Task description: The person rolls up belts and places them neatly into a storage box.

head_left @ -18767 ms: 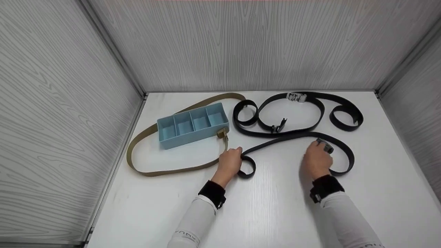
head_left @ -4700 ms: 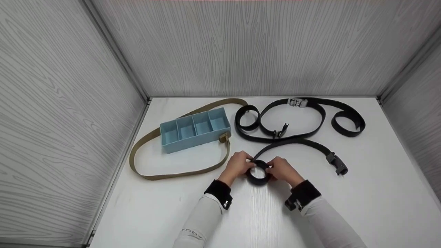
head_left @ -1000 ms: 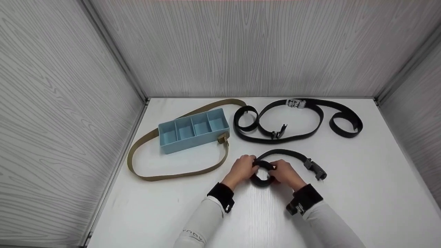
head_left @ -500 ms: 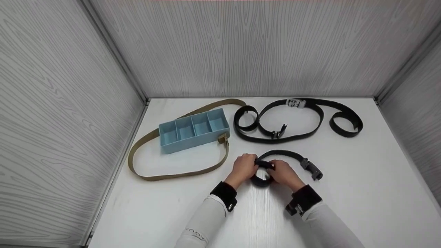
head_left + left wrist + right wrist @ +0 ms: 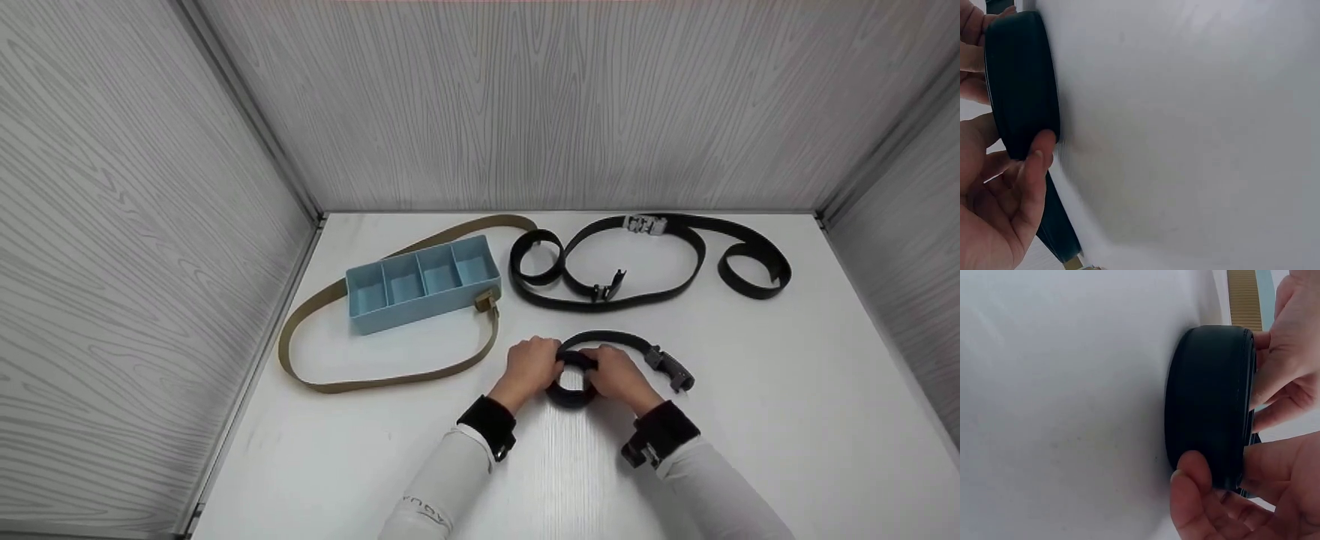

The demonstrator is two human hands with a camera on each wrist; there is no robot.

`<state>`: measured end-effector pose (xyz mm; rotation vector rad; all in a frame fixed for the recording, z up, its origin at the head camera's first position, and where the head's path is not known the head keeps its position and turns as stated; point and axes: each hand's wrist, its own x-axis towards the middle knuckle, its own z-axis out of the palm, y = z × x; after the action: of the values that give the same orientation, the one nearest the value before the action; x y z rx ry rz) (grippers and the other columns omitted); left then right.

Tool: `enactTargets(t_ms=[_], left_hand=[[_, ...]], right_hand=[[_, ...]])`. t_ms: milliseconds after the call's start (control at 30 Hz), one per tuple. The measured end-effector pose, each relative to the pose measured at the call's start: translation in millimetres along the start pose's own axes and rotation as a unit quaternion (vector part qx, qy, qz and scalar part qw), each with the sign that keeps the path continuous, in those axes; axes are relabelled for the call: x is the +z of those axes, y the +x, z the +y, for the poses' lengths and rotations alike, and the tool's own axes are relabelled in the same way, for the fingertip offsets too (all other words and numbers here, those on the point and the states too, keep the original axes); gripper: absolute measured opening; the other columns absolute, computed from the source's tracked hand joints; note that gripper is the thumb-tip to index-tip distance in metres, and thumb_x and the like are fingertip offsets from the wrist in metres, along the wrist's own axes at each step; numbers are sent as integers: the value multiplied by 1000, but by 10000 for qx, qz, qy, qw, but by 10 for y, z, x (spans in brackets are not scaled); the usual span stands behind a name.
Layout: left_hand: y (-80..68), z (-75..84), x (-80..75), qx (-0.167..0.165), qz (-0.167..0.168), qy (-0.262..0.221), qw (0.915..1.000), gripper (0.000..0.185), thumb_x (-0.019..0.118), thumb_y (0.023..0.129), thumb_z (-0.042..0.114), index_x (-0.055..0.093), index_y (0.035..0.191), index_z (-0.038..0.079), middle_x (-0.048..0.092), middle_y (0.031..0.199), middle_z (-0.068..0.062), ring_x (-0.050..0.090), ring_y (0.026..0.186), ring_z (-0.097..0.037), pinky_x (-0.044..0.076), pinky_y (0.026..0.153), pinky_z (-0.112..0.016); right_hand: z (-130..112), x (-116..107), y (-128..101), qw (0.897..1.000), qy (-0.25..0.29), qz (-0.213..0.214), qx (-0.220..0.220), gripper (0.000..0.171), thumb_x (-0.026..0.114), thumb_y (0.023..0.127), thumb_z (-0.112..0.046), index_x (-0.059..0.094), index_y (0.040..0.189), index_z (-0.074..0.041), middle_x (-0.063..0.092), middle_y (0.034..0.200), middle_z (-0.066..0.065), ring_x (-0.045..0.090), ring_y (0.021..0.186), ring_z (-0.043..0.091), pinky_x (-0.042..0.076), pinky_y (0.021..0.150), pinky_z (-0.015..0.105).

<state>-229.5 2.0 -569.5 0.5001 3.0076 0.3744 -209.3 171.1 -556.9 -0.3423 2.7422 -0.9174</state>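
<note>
Between the hands a black belt [image 5: 570,400] stands on its edge, wound into a thick ring. Its unwound part curves behind to a dark grey buckle [image 5: 670,367] at the right. My left hand [image 5: 531,367] pinches the ring's left side. On the other side, my right hand [image 5: 619,379] grips the coil, with the thumb inside the ring. The right wrist view shows the right hand [image 5: 1275,495] with fingertips on the outer face of the rolled belt [image 5: 1207,394]. In the left wrist view, the left hand [image 5: 999,208] holds the same coil [image 5: 1022,84].
A blue four-slot box [image 5: 420,300] stands inside the loop of a tan belt [image 5: 405,381] at the left. Behind lie more black belts, with a silver buckle [image 5: 645,224] and a dark buckle [image 5: 606,291]. White table [image 5: 787,450]; grey wood-grain walls [image 5: 525,105] enclose it.
Earlier the belt lay long with a small coil, the right hand at its buckle. Now the coil is thicker and the free part shorter. In the last second the buckle slid slightly left.
</note>
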Motion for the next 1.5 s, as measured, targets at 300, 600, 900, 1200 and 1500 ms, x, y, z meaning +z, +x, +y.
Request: enactTargets(t_ms=[300,600,900,1200,1500], left_hand=[[-33,-37,9,-93,174,-173,9997,15,71,84,26,67,78,14,71,82,-5,67,72,-28,50,56,-42],[13,-34,-37,156,-64,-128,9998,17,71,87,26,71,83,10,68,85,-8,67,77,-27,52,63,-40],[2,-11,4,86,210,23,9997,16,70,86,28,72,78,13,71,81,-6,67,69,-27,50,56,-41],[-8,-4,8,64,42,-104,9999,10,69,87,24,70,95,17,72,93,-5,68,78,-28,51,60,-42],[35,14,-38,97,88,193,9997,18,70,87,27,74,83,10,70,83,-9,67,73,-28,53,60,-41]], right_hand=[[-3,-54,-62,9939,683,-109,858,25,63,88,-6,63,109,9,62,69,8,61,52,19,50,51,31],[-12,-44,4,9996,-176,65,201,8,61,84,0,68,84,-5,63,75,8,59,63,20,49,61,36],[51,-63,-40,9984,177,1,533,22,65,92,-14,70,105,2,62,70,6,56,57,17,46,55,34],[-43,-80,-91,9954,330,-433,792,8,59,89,-5,64,86,1,65,61,8,60,50,15,47,51,28],[-29,-99,22,9986,152,-371,358,10,56,85,2,66,87,0,61,64,5,56,52,16,47,52,31]])
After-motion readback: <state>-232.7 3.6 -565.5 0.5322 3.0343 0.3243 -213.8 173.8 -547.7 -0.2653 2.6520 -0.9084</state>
